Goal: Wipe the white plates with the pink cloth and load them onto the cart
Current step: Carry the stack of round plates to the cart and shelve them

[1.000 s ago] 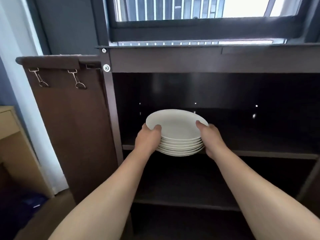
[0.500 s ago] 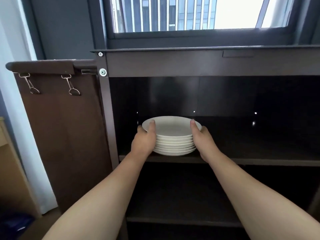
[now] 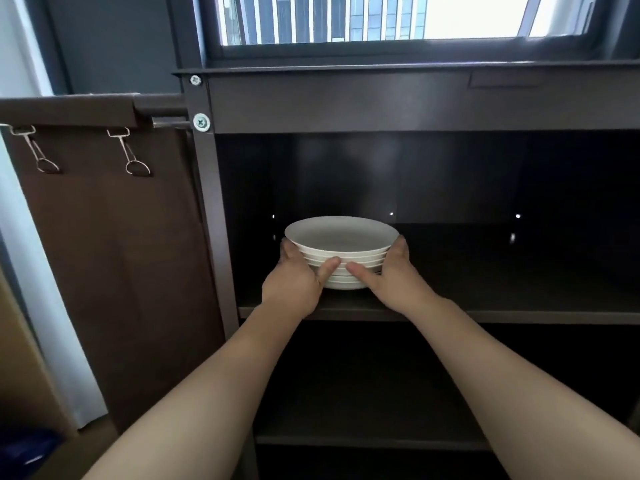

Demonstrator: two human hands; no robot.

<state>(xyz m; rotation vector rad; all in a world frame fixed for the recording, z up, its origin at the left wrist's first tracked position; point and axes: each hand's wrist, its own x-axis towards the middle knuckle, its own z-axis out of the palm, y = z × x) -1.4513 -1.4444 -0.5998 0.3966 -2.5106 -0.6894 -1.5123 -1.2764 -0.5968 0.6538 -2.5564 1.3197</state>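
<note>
White plates (image 3: 341, 237), clamped between left grip (image 3: 294, 284) and right grip (image 3: 393, 280), seemingly touch the cart shelf (image 3: 519, 311).

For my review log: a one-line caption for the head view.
A person's left hand and right hand grip a stack of white plates at the upper shelf of a dark cart.

The stack of plates (image 3: 341, 237) is sitting, as far as the dim recess shows, on the upper shelf (image 3: 502, 315) of the cart (image 3: 381, 105), toward that shelf's 9 o'clock end. The left hand (image 3: 294, 285) is gripping the stack at its 8 o'clock side and the right hand (image 3: 391, 278) at 4 o'clock, thumbs almost meeting in front. A lower shelf (image 3: 363, 441) is lying beneath at 6 o'clock, a window (image 3: 381, 19) is standing behind at 12 o'clock, and a hanging panel (image 3: 114, 254) is flanking the cart at 9 o'clock.
</note>
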